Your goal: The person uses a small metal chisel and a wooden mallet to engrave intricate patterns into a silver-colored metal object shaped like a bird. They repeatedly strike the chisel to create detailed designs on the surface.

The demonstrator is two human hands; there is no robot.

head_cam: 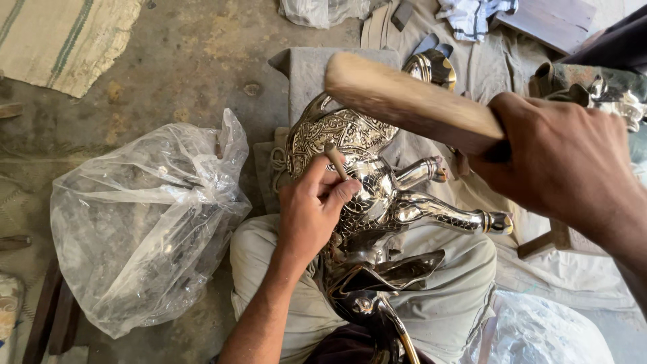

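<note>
A shiny silver metal elephant figure (367, 195) lies on its side across the person's lap, near the middle of the scene, its engraved body pointing far and its legs sticking out to the right. The left hand (311, 209) rests on the figure's flank, fingers (340, 192) pinched around a small punch tool (335, 162) whose tip touches the patterned metal. The right hand (563, 162) is raised at the right, fingers clenched around the handle end of a pale wooden mallet (411, 101) that hangs above the figure, well apart from the punch.

To the left, on the concrete floor (195, 61), sits 1 large crumpled clear plastic bag (141, 216) with dim shapes inside. A striped woven mat (64, 37) lies at the far left corner. A grey cloth (310, 71) is spread beneath the figure on the far side, and a second shiny metal piece (435, 67) rests just beyond the mallet. Another silver object (617, 101) shows at the far right edge. A checked rag (472, 15) lies at the far side, and more clear plastic (539, 334) lies at the near right.
</note>
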